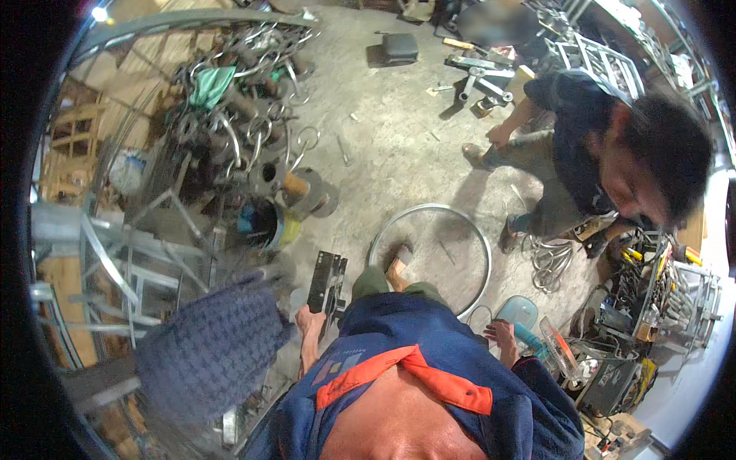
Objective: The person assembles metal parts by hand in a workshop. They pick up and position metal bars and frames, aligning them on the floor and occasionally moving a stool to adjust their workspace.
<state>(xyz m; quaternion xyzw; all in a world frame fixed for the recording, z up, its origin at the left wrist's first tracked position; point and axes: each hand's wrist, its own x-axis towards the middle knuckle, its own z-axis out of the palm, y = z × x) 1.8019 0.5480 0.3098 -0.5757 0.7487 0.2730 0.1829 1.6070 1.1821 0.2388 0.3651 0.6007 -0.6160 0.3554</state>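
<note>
My left hand (309,322) is closed around the lower end of a black metal piece with a flat, slotted plate (325,277); its exact kind is unclear. Beside my right leg hangs my right hand (504,339), its fingers loosely bent and slightly apart, with nothing visible in them. Close to that hand are a teal power tool (530,337) with a disc-like part (558,346) and a grey-green rounded seat (517,313). A large metal hoop (489,264) lies on the concrete floor around my forward foot (399,264).
A co-worker (571,146) stands at the right, head bent down. Pipes and metal rings (238,130) are piled at left, near a bucket (268,222) and a dark patterned cloth (215,349). Coiled cable (550,264) and a tool rack (652,291) are on the right.
</note>
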